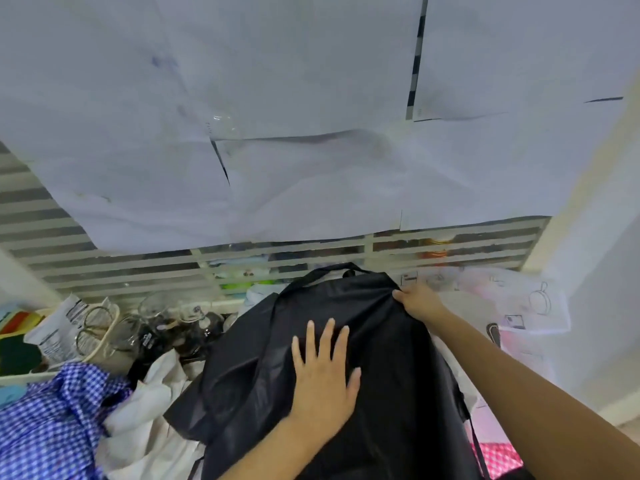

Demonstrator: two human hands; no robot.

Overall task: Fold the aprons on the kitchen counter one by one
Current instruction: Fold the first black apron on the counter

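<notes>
On the counter (467, 306), left hand (323, 372) is pressing flat, fingers spread, on the black apron (391, 375); right hand (419, 303) is gripping its far edge beside the neck strap (346, 268). Blue checked apron (52, 420) and white cloth (149, 410) are lying bunched left.

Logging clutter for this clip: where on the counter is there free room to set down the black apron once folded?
No bare counter shows. The only flat free patch is the pale printed cloth, bordered by the black apron, the window grille and the right wall. Left of it is crowded: glass jars, a white cloth, a blue checked apron.
</notes>
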